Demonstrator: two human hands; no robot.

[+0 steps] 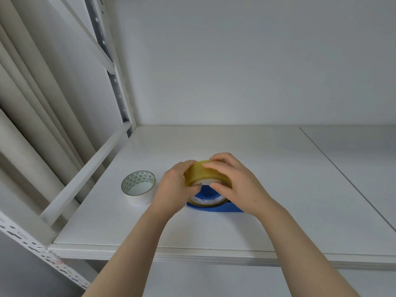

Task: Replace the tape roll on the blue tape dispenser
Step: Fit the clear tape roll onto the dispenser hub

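Head view: the left hand and right hand each grip a yellowish translucent tape roll directly above the blue plastic tape dispenser on a white shelf (a white-cored spare roll nearby); whether seating or lifting out is unclear, so alignment with the hub matters next.

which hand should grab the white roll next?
Left, probably. The white roll lies on the shelf just outside the left hand. The right hand would have to cross over the yellow roll and blue dispenser.
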